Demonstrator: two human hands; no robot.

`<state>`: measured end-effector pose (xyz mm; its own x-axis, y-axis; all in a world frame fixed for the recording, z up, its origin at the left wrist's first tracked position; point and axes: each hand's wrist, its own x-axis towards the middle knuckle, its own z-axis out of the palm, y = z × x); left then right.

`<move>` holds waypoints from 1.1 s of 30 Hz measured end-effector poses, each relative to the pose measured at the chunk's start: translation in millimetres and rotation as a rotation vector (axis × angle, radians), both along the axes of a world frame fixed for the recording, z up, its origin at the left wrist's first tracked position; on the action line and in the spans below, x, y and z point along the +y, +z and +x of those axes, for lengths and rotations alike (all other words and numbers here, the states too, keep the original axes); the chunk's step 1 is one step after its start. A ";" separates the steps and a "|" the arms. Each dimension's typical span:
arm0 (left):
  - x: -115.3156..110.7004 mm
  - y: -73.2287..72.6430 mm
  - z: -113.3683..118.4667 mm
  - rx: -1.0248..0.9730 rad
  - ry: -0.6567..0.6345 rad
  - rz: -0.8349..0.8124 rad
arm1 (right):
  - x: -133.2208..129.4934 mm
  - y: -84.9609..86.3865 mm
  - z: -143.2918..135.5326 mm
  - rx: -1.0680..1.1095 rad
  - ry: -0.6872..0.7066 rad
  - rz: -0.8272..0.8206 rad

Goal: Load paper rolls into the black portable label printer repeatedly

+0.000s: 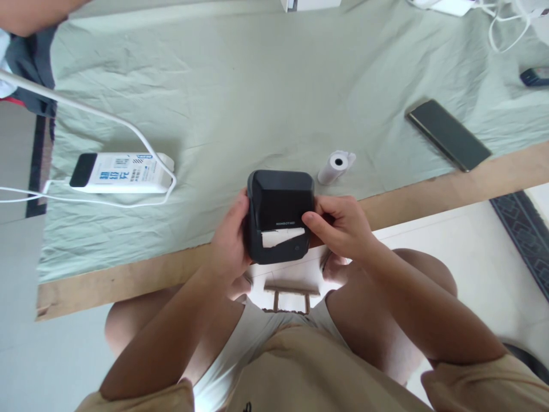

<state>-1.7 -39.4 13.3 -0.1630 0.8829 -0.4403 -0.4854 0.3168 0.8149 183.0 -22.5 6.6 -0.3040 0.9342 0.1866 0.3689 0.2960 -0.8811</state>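
A small black printer [283, 203] is held over the table's near edge, with a torn strip of white paper [281, 236] showing at its slot. My left hand [229, 237] grips its left side, fingers partly hidden behind the body. Around the right side, my right hand [341, 226] has its thumb on the front near the paper and its other fingers curled at the edge. Just beyond the printer, to the right, a white paper roll [333, 167] rests on the green cloth [240, 103].
A white box-shaped device [124, 173] with a cable looped over it lies at the left. A dark phone [448, 134] lies at the right. White cables [508, 20] are at the far right. Another person's arm [36, 14] shows at the top left.
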 end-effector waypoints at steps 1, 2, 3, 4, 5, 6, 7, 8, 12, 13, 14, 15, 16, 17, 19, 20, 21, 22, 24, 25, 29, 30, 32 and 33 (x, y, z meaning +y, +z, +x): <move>0.9 -0.2 1.4 -0.011 0.017 -0.016 | 0.0 0.1 -0.1 0.001 -0.002 0.002; 1.5 0.1 2.5 -0.022 0.029 -0.031 | 0.1 0.2 -0.1 0.002 -0.002 0.003; 2.0 0.8 3.3 -0.034 0.035 -0.044 | 0.2 0.4 -0.2 0.006 -0.002 0.006; 2.3 1.8 3.8 -0.045 0.038 -0.050 | 0.4 0.6 -0.3 0.007 -0.002 0.010; 2.5 3.0 4.0 -0.059 0.035 -0.047 | 0.5 0.8 -0.4 0.007 -0.002 0.012; 2.6 4.1 4.1 -0.076 0.035 -0.040 | 0.7 1.0 -0.4 0.006 -0.001 0.009; 2.7 5.2 4.1 -0.096 0.028 -0.029 | 0.8 1.2 -0.4 0.005 -0.002 0.005; 2.7 6.0 3.9 -0.115 0.018 -0.018 | 0.9 1.2 -0.5 0.003 -0.002 0.001; 2.0 5.4 2.8 -0.138 -0.004 0.024 | 1.1 0.8 -0.6 0.001 -0.003 0.018; 1.6 4.5 2.4 -0.134 -0.001 0.033 | 1.0 0.5 -0.5 0.001 -0.004 0.023; 1.3 3.5 1.9 -0.128 -0.002 0.039 | 0.9 0.2 -0.5 0.001 -0.007 0.025; 1.0 2.6 1.4 -0.122 -0.006 0.041 | 0.7 -0.1 -0.3 -0.001 -0.009 0.026; 0.8 1.7 0.9 -0.116 -0.013 0.041 | 0.5 -0.4 -0.1 -0.004 -0.011 0.026; 0.8 1.0 0.3 -0.109 -0.023 0.040 | 0.2 -0.7 0.2 -0.006 -0.011 0.025; 1.1 0.2 -0.6 -0.102 -0.046 0.043 | -0.3 -1.1 0.7 -0.011 -0.011 0.027; 1.4 0.0 -1.0 -0.101 -0.054 0.046 | -0.4 -1.4 0.9 -0.012 -0.010 0.025; 1.8 -0.1 -1.3 -0.100 -0.062 0.046 | -0.5 -1.6 1.1 -0.012 -0.008 0.022; 2.2 -0.2 -1.5 -0.100 -0.070 0.046 | -0.5 -1.8 1.2 -0.012 -0.008 0.021; 2.9 -0.6 -1.9 -0.098 -0.079 0.049 | -0.2 -2.2 1.1 -0.011 -0.010 0.028; 3.2 -1.0 -2.1 -0.100 -0.084 0.057 | 0.1 -2.4 1.0 -0.009 -0.009 0.034; 3.3 -3.6 -3.4 -0.115 -0.097 0.083 | 0.7 -2.1 0.7 0.008 -0.003 0.028; 3.1 -4.1 -3.6 -0.112 -0.100 0.082 | 0.7 -1.7 0.6 0.018 0.003 0.023; 2.9 -4.5 -3.9 -0.098 -0.102 0.077 | 0.7 -0.8 0.4 0.041 0.017 0.015; 2.8 -4.5 -3.8 -0.096 -0.100 0.078 | 0.7 -0.5 0.4 0.055 0.026 0.014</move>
